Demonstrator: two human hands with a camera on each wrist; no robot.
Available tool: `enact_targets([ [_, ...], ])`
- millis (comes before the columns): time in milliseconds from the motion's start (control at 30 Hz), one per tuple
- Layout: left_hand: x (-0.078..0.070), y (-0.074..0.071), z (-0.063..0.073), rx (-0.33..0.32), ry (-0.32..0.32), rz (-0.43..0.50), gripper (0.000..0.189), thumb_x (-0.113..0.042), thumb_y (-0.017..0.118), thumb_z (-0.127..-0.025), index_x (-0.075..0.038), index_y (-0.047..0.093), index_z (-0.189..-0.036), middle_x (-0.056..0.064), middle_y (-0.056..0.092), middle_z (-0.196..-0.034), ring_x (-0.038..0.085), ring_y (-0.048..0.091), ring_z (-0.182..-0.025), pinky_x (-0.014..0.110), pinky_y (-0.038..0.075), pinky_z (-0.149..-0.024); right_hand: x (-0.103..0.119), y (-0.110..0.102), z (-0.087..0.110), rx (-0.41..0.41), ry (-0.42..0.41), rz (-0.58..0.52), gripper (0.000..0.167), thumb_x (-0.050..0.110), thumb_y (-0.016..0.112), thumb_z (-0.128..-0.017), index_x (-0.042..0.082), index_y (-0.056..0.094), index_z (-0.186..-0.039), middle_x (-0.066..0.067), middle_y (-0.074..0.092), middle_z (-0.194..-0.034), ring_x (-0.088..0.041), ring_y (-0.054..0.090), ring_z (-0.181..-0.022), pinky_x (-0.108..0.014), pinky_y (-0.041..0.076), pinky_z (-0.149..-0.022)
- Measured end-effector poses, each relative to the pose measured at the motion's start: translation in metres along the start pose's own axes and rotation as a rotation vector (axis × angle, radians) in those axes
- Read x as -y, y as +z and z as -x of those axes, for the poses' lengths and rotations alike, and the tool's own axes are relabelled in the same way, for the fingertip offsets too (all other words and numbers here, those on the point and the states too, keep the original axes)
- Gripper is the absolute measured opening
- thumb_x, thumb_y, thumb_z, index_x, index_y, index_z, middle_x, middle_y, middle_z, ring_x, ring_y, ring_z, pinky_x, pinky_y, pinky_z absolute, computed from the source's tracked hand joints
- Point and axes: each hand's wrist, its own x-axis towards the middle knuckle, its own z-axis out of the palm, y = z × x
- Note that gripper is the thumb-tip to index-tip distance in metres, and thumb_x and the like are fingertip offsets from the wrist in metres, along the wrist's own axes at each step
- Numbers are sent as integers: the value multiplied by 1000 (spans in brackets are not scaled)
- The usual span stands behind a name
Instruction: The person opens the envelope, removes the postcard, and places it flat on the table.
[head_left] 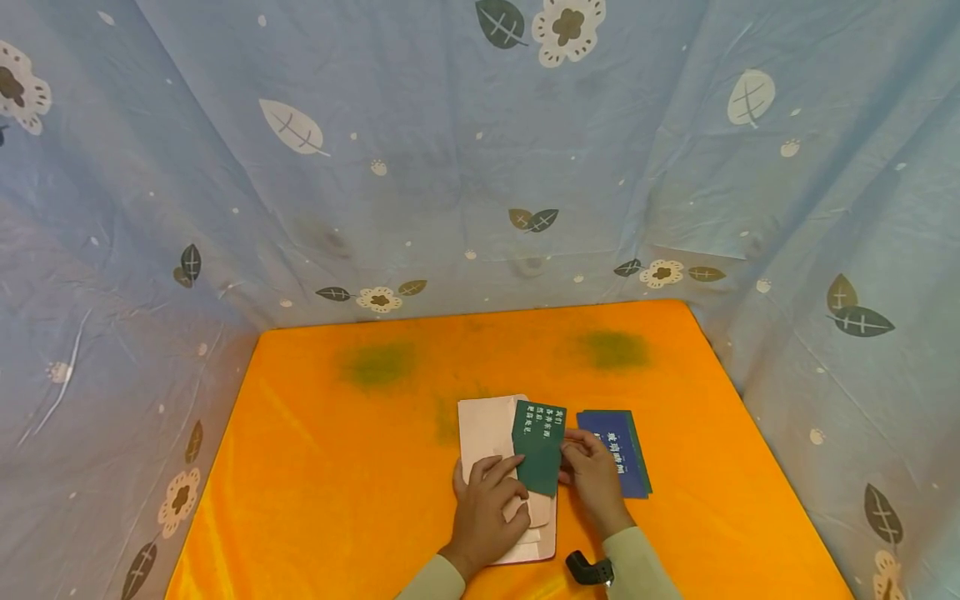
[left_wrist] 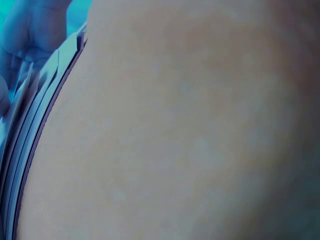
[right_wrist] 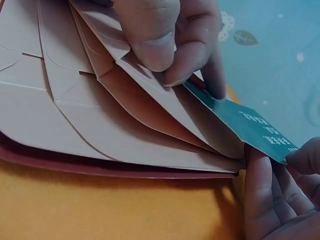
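A green card (head_left: 540, 450) with white writing lies over the upper right of a pale pink paper organizer (head_left: 483, 425) with several pockets and a dark red cover. My right hand (head_left: 592, 477) pinches the card's right edge between thumb and fingers. Over the lower part of the organizer is my left hand (head_left: 489, 510), a fingertip at the card's left edge. The right wrist view shows its thumb and finger pinching a pocket's edge beside the card (right_wrist: 255, 127). The pockets (right_wrist: 165, 107) fan apart there. Mostly blurred skin fills the left wrist view, with layered page edges (left_wrist: 37, 115) at its left.
A blue card (head_left: 626, 467) with white writing lies over a green one to the right, partly behind my right hand. A black strap device (head_left: 588, 571) is at my right wrist. Orange cloth (head_left: 337, 467) covers the table, with patterned blue-grey curtains (head_left: 420, 167) around it.
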Motion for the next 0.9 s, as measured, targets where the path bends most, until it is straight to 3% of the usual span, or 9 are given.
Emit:
enact_targets([
  [300, -2, -2, 0, 22, -12, -5, 17, -22, 79, -86, -34, 68, -86, -10, 65, -148, 21, 53, -133, 87, 13, -107, 4, -10, 0, -31, 6, 31, 30, 9, 63, -111, -1, 66, -139, -17, 71, -116, -28, 67, -95, -33, 62, -72],
  [500, -1, 0, 0, 2, 0, -17, 17, -22, 81, -83, -34, 68, -84, -9, 67, -146, 21, 53, -131, 88, 14, -105, 5, -19, -1, -50, 10, 69, 31, 13, 61, -112, 2, 66, -141, -17, 70, -121, -27, 67, -96, -32, 62, -74],
  [900, -2, -2, -1, 17, -9, -7, 16, -22, 79, -85, -33, 68, -85, -8, 67, -147, 21, 53, -133, 86, 13, -107, 6, -32, -3, -85, -13, 138, 33, 13, 59, -113, 2, 65, -143, -18, 68, -117, -27, 62, -93, -30, 61, -73],
])
